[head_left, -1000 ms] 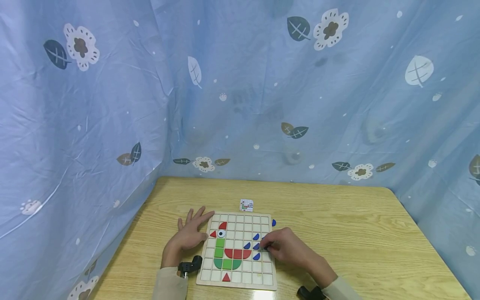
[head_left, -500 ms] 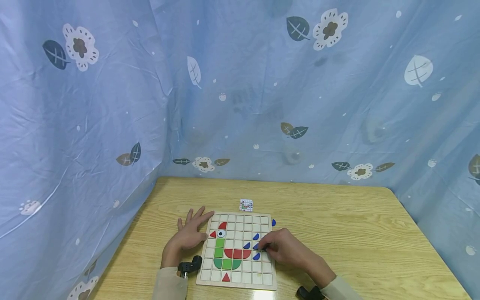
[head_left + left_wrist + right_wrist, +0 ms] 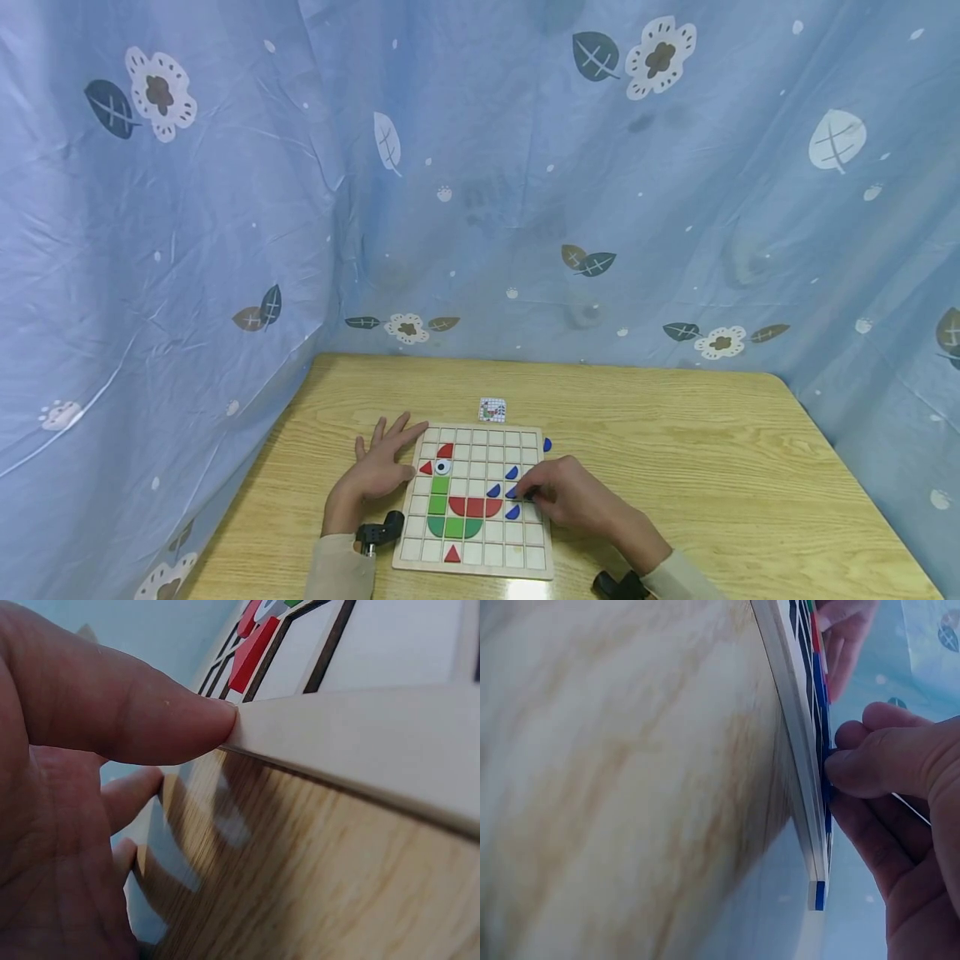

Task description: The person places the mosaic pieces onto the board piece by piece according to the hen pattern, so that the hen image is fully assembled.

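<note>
A wooden grid board [image 3: 495, 554] lies on the table, bearing red, green and blue shapes and a round eye piece [image 3: 443, 467]. My left hand [image 3: 378, 473] has its fingers spread at the board's left edge; in the left wrist view the thumb [image 3: 172, 724] presses the rim. Over the right-hand columns, my right hand [image 3: 573, 492] pinches a blue half-round piece [image 3: 828, 814] at the board's surface, mostly covered by the fingertips. Several blue half-round pieces, such as one at the lower side [image 3: 512, 512], sit just left of that hand.
Beyond the board lies a small pattern card [image 3: 492, 410]. A loose blue half-round piece [image 3: 547, 445] rests against the board's right edge. The wooden table [image 3: 675, 467] extends right, and a blue patterned curtain [image 3: 480, 208] hangs behind and at the sides.
My right hand has shifted slightly left and now covers part of the middle blue piece. The left hand and the board have stayed in place.
</note>
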`<state>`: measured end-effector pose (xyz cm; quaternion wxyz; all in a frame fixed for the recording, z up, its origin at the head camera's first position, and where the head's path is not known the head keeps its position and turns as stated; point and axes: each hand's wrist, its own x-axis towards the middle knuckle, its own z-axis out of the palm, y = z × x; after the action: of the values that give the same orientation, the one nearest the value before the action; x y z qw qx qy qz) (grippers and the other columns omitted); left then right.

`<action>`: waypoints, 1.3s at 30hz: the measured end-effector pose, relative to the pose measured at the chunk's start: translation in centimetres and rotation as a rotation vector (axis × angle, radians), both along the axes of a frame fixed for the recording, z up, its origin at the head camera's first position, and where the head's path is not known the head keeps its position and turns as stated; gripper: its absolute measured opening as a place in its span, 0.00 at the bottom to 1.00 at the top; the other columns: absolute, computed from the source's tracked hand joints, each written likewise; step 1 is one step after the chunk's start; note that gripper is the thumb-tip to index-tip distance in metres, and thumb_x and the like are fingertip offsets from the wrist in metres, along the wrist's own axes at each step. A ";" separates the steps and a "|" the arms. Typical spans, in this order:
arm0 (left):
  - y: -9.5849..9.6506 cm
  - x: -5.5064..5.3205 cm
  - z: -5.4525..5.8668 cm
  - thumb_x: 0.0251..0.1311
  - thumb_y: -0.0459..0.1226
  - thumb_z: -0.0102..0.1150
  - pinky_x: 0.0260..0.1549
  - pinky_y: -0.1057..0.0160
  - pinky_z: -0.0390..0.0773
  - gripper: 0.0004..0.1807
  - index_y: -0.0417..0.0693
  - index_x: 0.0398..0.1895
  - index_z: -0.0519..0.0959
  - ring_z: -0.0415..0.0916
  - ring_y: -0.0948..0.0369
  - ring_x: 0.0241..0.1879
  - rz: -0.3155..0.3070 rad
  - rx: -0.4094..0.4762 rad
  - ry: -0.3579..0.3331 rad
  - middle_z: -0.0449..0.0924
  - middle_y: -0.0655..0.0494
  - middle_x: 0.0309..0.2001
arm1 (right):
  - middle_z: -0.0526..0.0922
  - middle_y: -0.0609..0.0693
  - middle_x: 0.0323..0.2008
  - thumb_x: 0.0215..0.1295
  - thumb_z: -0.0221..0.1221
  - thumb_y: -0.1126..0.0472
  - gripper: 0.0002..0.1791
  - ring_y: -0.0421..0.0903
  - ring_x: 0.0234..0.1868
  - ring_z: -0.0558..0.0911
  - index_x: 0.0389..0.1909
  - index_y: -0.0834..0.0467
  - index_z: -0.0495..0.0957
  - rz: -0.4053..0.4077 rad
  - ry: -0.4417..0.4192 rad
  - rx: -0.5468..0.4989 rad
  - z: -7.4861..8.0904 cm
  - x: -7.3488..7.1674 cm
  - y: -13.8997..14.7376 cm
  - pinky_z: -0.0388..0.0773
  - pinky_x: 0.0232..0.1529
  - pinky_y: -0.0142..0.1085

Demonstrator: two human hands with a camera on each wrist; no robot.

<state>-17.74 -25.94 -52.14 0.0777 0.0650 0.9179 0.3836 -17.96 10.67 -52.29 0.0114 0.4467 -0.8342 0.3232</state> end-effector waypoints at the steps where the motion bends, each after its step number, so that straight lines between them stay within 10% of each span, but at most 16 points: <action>1: 0.0 0.0 0.0 0.56 0.27 0.62 0.74 0.20 0.16 0.45 0.52 0.83 0.71 0.26 0.30 0.88 0.001 0.000 0.001 0.49 0.38 0.89 | 0.94 0.42 0.43 0.61 0.71 0.78 0.19 0.37 0.48 0.90 0.43 0.51 0.93 0.001 0.009 0.002 0.0 0.0 0.0 0.88 0.49 0.33; 12: 0.1 -0.1 0.0 0.57 0.27 0.62 0.74 0.20 0.16 0.46 0.53 0.83 0.71 0.26 0.31 0.88 -0.004 0.001 -0.004 0.48 0.38 0.89 | 0.95 0.45 0.42 0.63 0.70 0.74 0.15 0.43 0.44 0.93 0.45 0.55 0.93 -0.134 0.034 -0.055 1.2 -2.1 1.9 0.91 0.47 0.42; 24: 0.2 0.0 0.0 0.56 0.26 0.62 0.74 0.20 0.16 0.45 0.52 0.82 0.72 0.26 0.30 0.88 0.010 0.008 -0.007 0.49 0.37 0.89 | 0.94 0.43 0.49 0.67 0.71 0.69 0.14 0.46 0.53 0.92 0.49 0.51 0.93 -0.307 -0.127 0.018 0.6 -4.9 3.2 0.89 0.60 0.47; 39: 0.0 -0.1 0.1 0.55 0.27 0.62 0.75 0.20 0.17 0.45 0.53 0.82 0.72 0.26 0.31 0.88 0.015 0.001 -0.005 0.49 0.38 0.89 | 0.95 0.47 0.48 0.65 0.73 0.69 0.14 0.46 0.49 0.94 0.50 0.55 0.93 -0.364 -0.119 -0.014 0.3 -2.1 4.1 0.90 0.55 0.43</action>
<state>-17.84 -25.93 -52.08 0.0771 0.0572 0.9180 0.3847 -20.07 14.72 -52.02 0.0235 0.2683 -0.8981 0.3477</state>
